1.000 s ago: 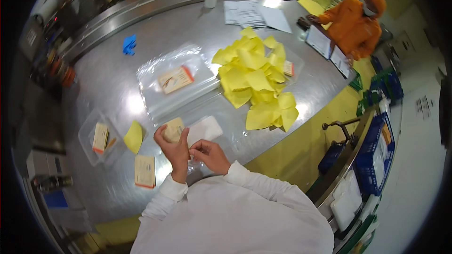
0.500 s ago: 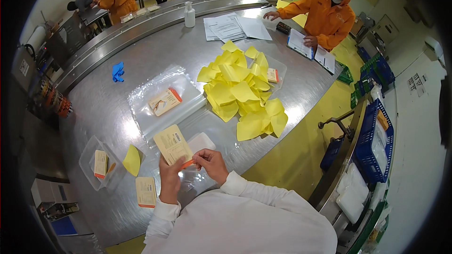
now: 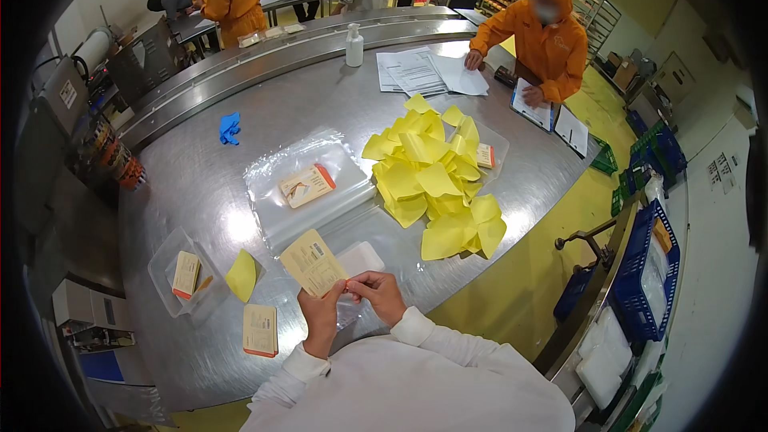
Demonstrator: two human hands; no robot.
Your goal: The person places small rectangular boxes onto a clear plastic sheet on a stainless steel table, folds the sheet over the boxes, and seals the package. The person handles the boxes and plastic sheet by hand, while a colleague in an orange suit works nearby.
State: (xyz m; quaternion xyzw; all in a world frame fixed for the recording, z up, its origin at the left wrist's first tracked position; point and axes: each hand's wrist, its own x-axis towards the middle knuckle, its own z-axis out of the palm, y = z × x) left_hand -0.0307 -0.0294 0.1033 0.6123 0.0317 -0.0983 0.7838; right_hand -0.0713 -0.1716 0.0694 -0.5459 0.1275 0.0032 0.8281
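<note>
A cream printed card (image 3: 312, 260) with an orange edge is tilted up before me. My left hand (image 3: 320, 316) grips its lower edge between thumb and fingers. The fingers of my right hand (image 3: 382, 294) pinch its lower right corner. Behind my right hand lies a white rounded object (image 3: 360, 259), partly hidden. To the left, a stack of cards (image 3: 260, 329) rests on the steel table, below a yellow sheet (image 3: 242, 275) and a clear plastic tub (image 3: 166, 282) holding more cards. Another card stack (image 3: 307, 186) sits on flat clear plastic bags (image 3: 280, 222).
A heap of yellow sheets (image 3: 436, 180) covers the right middle of the table. A blue glove (image 3: 230, 128), a pump bottle (image 3: 354, 45) and papers (image 3: 412, 72) lie farther back. Across the table stands a person in orange (image 3: 550, 52) with clipboards. Blue crates (image 3: 640, 272) stand right.
The view has shifted, so the table appears farther right. My right hand has closed in beside my left at the card's lower corner. The person in orange has drawn an arm back over the papers.
</note>
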